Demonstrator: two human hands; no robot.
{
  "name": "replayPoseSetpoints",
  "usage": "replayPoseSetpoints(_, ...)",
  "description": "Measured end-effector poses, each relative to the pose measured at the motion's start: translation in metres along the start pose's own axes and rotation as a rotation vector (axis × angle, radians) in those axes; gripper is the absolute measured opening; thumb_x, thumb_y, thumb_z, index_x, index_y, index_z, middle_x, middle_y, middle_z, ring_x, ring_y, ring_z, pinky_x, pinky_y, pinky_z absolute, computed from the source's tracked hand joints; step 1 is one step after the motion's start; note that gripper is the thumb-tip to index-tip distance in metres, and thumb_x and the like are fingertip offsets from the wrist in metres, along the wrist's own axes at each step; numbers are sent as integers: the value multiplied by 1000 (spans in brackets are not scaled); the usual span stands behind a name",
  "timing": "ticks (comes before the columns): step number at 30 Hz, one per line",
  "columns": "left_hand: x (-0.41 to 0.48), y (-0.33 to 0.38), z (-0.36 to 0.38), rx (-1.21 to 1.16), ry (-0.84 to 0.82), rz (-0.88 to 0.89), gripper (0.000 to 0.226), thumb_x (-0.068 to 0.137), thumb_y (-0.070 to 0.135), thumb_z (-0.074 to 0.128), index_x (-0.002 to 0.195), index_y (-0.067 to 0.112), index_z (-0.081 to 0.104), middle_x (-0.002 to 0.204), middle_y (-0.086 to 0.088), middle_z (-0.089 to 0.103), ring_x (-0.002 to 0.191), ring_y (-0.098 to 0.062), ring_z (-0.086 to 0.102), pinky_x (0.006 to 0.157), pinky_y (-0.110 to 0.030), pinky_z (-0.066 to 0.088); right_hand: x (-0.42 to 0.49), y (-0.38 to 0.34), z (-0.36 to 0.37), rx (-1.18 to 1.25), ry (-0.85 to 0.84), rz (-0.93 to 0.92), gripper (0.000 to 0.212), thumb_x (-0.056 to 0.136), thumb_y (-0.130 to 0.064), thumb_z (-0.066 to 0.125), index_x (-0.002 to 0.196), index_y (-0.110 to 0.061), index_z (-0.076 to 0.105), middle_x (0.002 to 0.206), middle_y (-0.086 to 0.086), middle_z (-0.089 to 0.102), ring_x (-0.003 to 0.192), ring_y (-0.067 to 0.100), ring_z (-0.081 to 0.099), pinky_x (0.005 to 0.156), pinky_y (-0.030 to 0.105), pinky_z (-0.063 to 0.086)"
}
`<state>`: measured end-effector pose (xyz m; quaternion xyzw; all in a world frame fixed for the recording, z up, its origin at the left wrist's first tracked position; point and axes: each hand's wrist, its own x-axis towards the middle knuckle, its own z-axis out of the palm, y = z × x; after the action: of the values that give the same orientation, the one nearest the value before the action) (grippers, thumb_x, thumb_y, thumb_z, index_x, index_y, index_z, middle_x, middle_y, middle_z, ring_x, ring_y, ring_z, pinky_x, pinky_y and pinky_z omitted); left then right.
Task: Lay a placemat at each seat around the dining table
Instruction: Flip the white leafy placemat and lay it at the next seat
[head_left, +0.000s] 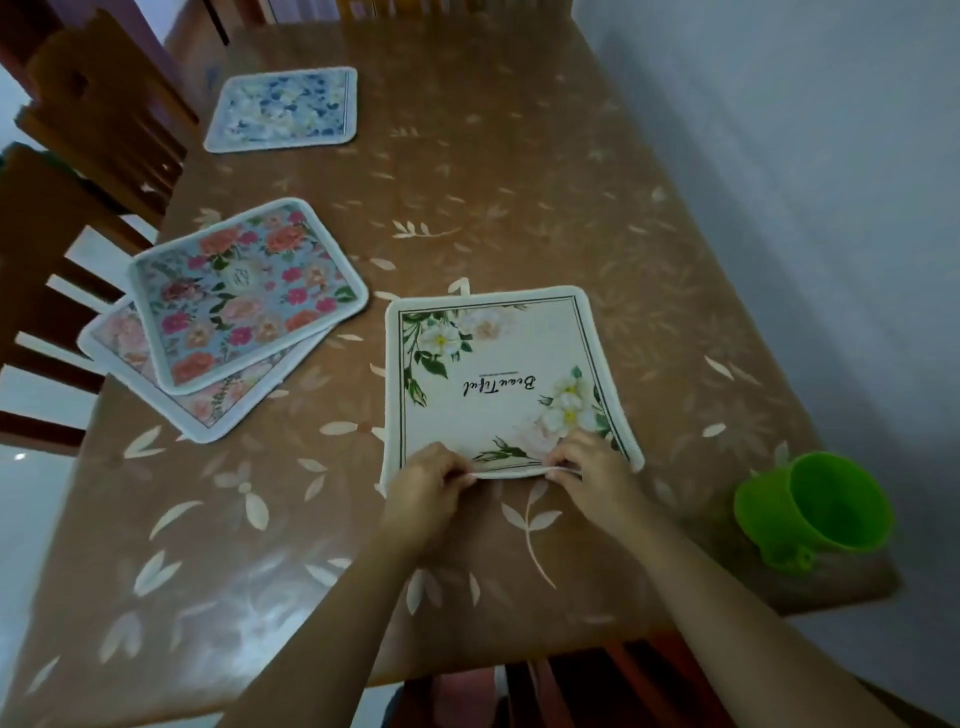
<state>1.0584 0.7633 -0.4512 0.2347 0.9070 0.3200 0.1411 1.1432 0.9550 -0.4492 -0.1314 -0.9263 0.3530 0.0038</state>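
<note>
Fingers pinching square placemat, glossy tablecloth

So the middle and far right of the table are being left wide open, with plenty of room for a hand to pass there. The left edge is being crowded by a flowery mat stacked askew on a pink mat, with a blue mat further back and chairs pushed in close. The near centre is being covered by the white mat. The near right corner is being hogged by a green cup, near the wall.
</note>
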Motion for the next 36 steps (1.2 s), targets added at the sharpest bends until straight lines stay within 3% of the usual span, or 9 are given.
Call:
replayPoseSetpoints(9,-13,-5,15,26,89,71,3,76,3,68,78,5,69,78,-12,62,77,-29,57,64,-39,49,-13,13,18,-60,34,-62,11,71,-5,73,81,-7,67,84,9,60,83,24,54,75,27,40)
replayPoseSetpoints(16,-21,8,24,5,119,47,6,76,7,69,81,5,70,78,-12,61,80,-28,56,65,-23,34,-14,-8,28,-81,45,-167,14,70,-6,74,83,-4,68,79,14,60,78,31,57,70,36,45)
replayPoseSetpoints(21,-26,15,26,-40,112,23,10,74,8,71,83,4,69,81,-13,61,81,-28,56,69,-27,39,-12,-17,32,-28,17,-159,10,75,-7,69,85,-4,68,82,12,59,82,30,56,71,37,45)
replayPoseSetpoints(25,-30,7,15,6,75,83,13,74,8,71,86,5,69,85,-12,62,83,-25,56,71,-25,39,-14,-9,24,-1,-8,-110,9,77,-6,67,86,-5,68,85,9,59,84,25,55,72,31,45)
replayPoseSetpoints(30,-42,0,7,25,-19,160,11,76,4,67,87,5,68,90,-12,63,85,-25,58,74,-31,46,-17,2,7,5,21,-51,6,76,-1,68,81,-3,68,82,8,60,82,22,55,71,17,38)
replayPoseSetpoints(34,-43,2,7,84,-96,208,15,75,6,65,90,5,66,95,-11,62,88,-23,57,72,-15,35,-16,7,-5,4,5,-29,6,78,-3,66,84,-2,68,86,9,60,85,23,56,74,24,43)
replayPoseSetpoints(36,-41,3,8,89,-95,207,18,73,6,67,90,5,66,95,-11,63,87,-23,58,69,-11,31,-15,9,-12,-9,-8,-29,6,80,-4,65,85,-3,67,88,9,59,84,20,56,71,16,38)
